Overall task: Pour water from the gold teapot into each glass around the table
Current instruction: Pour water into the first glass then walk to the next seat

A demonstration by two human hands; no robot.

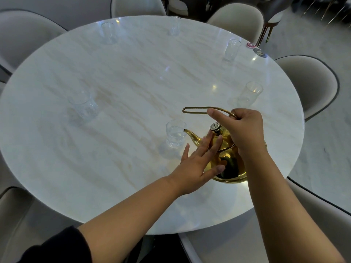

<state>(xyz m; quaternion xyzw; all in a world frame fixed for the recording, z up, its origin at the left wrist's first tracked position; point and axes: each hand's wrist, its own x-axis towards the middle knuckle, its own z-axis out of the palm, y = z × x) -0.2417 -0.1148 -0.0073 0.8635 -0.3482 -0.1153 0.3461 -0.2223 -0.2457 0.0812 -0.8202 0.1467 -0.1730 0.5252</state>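
Right hand (245, 128): clenched around the thin gold wire handle (199, 109) of the teapot, thumb laid along the top of the loop. I read this as the hand carrying the pot's weight and setting the tilt.

Left hand (199, 160): flat and spread, grasping nothing; fingertips (209, 134) rest against the lid area just below the knob (215, 126), palm alongside the pot body.

Gold teapot (228, 162): polished brass-coloured, round belly, curved spout (191, 134), tipped toward the nearest glass. It sits over the near right part of the table; I cannot tell whether its base touches the top.

Nearest glass (175, 134): clear tumbler, spout tip at its rim, apparently part full. I cannot make out a stream.

Other glasses: near left (83, 106), far left (108, 33), far centre (174, 25), far right (232, 49), right (250, 93). Fill levels too faint to judge.

Round marble table (123, 82): pale, glossy, veined. Two small round discs (256, 49) at the far right edge. Upholstered chairs (313, 82) ringed around it.

Risks, my judgement:
- Lid slipping off if the left fingertips lift while the pot is tilted.
- Overfilling or splashing if the tilt steepens; the spout sits right at the rim.
- Spout knocking the light glass over.
- Thin handle twisting in the grip, swinging the spout off the glass.
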